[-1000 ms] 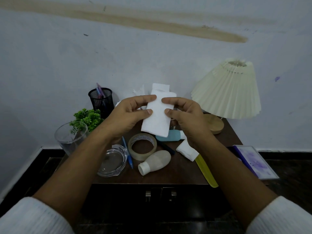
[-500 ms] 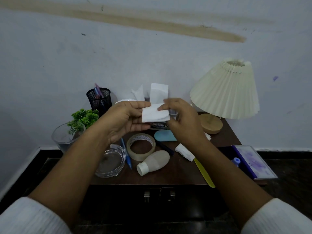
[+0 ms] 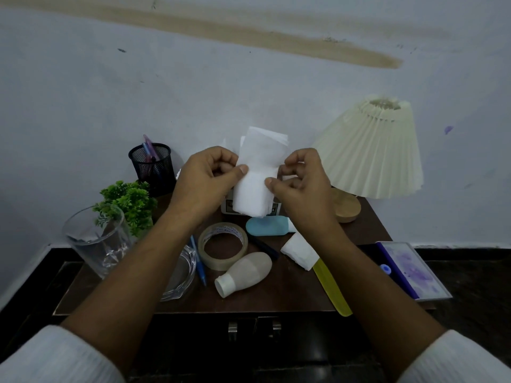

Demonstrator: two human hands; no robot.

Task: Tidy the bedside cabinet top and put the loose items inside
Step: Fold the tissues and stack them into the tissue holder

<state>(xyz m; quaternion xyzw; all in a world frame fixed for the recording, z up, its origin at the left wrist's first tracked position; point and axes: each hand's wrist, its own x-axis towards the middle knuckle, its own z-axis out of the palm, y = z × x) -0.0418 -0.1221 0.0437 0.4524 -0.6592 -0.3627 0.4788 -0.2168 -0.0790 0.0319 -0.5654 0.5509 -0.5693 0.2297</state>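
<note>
Head view, L to R: left hand (image 3: 204, 183) pinches white tissue (image 3: 254, 194) at left edge, thumb vs curled fingers; right hand (image 3: 301, 186) pinches opposite edge (prob. to fold it compact). Tissue sits mid-air above cabinet top (image 3: 276, 297), not yet stowed.

A pleated cream lamp (image 3: 370, 150) on a round wooden base (image 3: 347, 207) is seen just right of the fingers (image 3: 300, 163). A black mesh pen cup (image 3: 150, 168) is set to their left, with a green plant (image 3: 130, 201) lower left. A brown streak (image 3: 249, 31) is smeared on the pale wall (image 3: 83, 92) above them.
</note>
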